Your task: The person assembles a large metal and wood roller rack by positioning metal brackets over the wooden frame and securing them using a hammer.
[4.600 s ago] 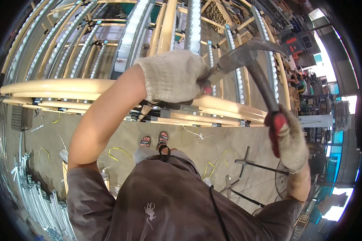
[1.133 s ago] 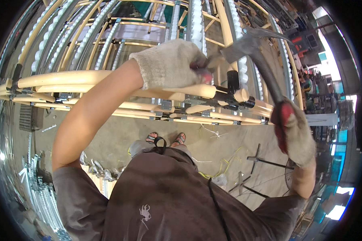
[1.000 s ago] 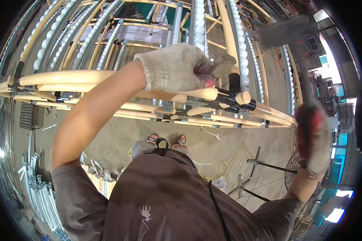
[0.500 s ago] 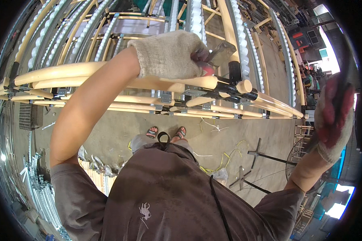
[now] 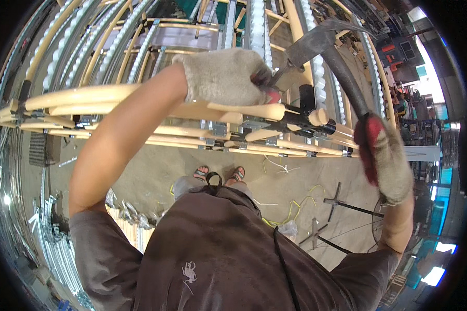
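My right hand (image 5: 386, 158), in a knitted glove with a red palm, is closed around the dark handle of a claw hammer (image 5: 345, 78). The hammer's head hangs above the black pipe joint (image 5: 307, 98) at a corner of the frame of cream pipes. Just left of that joint my gloved left hand (image 5: 231, 78) is closed on a thin metal piece (image 5: 278, 75). The hammer head overlaps the metal piece's far end, and I cannot tell whether they touch. Below the left hand runs a cream pipe (image 5: 262, 111).
Roller tracks (image 5: 257, 36) with white wheels run away across the frame. Black cross-shaped stands (image 5: 336, 201) and yellow straps (image 5: 296, 210) are on the floor at right. At lower left are bundled cream pipes (image 5: 135, 230) and metal rails (image 5: 62, 259).
My right hand has swung the hammer inward from the far right, bringing its head over by the left hand. The left hand keeps its hold on the metal piece and has barely shifted.
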Motion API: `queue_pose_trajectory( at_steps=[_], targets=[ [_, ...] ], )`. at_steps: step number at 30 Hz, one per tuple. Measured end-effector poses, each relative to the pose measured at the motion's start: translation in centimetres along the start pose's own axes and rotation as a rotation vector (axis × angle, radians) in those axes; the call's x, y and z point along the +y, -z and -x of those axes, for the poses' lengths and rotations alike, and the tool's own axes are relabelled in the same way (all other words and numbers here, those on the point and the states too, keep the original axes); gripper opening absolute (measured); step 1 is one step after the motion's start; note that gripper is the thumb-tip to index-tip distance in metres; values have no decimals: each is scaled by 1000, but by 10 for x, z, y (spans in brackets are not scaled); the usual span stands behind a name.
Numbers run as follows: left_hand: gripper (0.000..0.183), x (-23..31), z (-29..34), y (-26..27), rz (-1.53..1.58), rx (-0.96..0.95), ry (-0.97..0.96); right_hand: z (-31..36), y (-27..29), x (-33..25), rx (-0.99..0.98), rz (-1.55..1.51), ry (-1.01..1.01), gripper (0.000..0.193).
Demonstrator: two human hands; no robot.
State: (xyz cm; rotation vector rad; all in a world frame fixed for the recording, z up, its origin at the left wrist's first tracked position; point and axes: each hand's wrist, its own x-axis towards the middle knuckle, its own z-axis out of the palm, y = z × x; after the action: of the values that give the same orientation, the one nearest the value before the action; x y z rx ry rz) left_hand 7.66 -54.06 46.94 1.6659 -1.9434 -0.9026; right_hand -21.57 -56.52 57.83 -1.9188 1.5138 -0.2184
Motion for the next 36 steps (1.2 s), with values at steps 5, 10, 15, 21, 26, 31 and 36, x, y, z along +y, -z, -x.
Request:
queue_pose_trajectory(
  at_steps=[5,10,15,21,26,31,36],
  targets=[
    [39,6,-4,0,32,31,-100,2,13,3,306,-284,251,59],
    [28,-11,26,2,315,542,-265,7,-55,118,190,-528,363,70],
    [27,-22,143,-83,1049,1027,-167,37,-159,206,-93,-173,605,49],
    [25,-119,113,-169,687,454,532,30,-214,233,-324,-40,274,39],
    [52,-230,0,-181,-179,392,58,31,-234,238,-340,-47,209,33],
    [53,-266,-49,-212,-11,180,206,46,-234,252,-313,-62,107,35],
    [55,-264,-63,-222,75,150,237,58,-249,270,-189,-174,36,43]
  ],
)
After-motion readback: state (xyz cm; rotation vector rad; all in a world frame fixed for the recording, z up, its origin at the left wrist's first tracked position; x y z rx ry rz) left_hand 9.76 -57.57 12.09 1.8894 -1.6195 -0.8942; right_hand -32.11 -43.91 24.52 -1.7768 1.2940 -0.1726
